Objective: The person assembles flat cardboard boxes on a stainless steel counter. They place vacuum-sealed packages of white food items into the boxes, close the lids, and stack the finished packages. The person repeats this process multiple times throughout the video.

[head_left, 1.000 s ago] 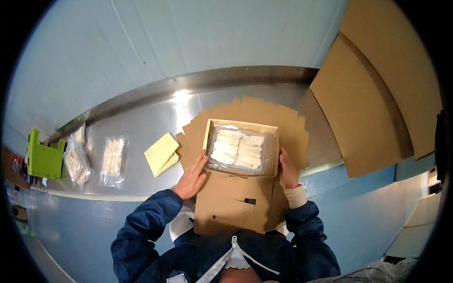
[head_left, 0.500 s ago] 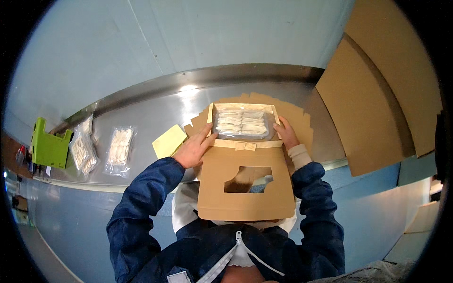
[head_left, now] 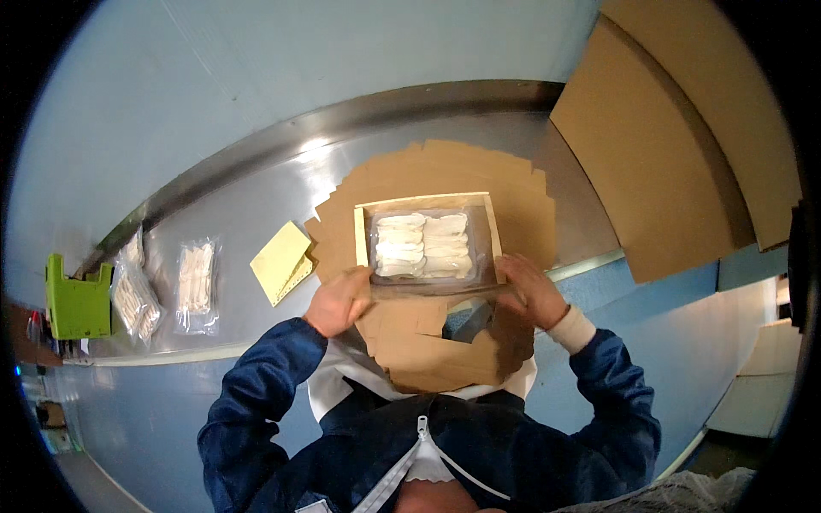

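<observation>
A shallow cardboard box (head_left: pixel 423 202) lies in front of me with its walls raised. Inside it sits a clear plastic pack (head_left: pixel 425 282) holding two rows of pale, elongated pieces (head_left: pixel 445 245). My left hand (head_left: pixel 339 301) is closed on the box's near left corner, its fingertips partly hidden. At the near right corner, my right hand (head_left: pixel 532 293) grips the same box, thumb along the side wall. Toward my body extends the box's lid flap (head_left: pixel 410 355), with a cut-out window in it; this part is blurred.
Two clear bags of similar pale pieces (head_left: pixel 135 299) (head_left: pixel 197 286) lie on the steel table (head_left: pixel 239 205) at left, beside a green plastic holder (head_left: pixel 79 299). A folded yellow paper (head_left: pixel 280 261) is nearer. Brown cardboard lies beneath the box; large cardboard sheets (head_left: pixel 641 154) stand at right.
Both hands have moved to the box's near corners. The near wall and lid flap have shifted and now look blurred. The view has also shifted, moving the table items leftward.
</observation>
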A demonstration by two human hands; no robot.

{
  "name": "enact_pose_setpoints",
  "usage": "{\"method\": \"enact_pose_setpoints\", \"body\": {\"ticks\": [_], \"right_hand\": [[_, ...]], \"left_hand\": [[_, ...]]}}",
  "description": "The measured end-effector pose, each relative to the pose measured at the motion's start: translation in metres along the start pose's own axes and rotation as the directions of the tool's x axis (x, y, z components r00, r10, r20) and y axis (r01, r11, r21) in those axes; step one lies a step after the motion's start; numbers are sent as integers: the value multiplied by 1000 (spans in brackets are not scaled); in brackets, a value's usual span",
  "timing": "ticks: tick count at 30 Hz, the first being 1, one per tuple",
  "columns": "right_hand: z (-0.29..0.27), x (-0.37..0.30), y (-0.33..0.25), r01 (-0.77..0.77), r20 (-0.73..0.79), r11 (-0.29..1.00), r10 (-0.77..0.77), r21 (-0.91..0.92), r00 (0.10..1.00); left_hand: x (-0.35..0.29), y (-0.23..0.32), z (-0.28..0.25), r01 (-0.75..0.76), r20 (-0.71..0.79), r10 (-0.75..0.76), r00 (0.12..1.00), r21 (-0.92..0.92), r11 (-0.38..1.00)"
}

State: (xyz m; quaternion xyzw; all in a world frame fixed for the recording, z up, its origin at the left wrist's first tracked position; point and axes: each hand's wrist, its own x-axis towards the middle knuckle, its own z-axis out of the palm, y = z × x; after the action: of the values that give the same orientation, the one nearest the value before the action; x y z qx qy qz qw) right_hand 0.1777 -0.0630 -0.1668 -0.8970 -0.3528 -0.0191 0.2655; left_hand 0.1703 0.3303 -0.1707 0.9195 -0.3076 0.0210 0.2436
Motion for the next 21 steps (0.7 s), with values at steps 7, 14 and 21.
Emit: {"method": "enact_pose_setpoints", "body": {"ticks": [7,14,21], "right_hand": [[14,62,36,-258,-200,955,226,-149,953],[31,140,39,-226,-158,929,186,-292,970],[33,153,45,-219,-177,944,178,-248,968]], "left_hand": [[68,-13,12,259,-155,-266,952,-59,964],[128,-20,-6,283,-159,-274,948,34,959],[133,-28,1,274,-139,-256,957,131,953]]}}
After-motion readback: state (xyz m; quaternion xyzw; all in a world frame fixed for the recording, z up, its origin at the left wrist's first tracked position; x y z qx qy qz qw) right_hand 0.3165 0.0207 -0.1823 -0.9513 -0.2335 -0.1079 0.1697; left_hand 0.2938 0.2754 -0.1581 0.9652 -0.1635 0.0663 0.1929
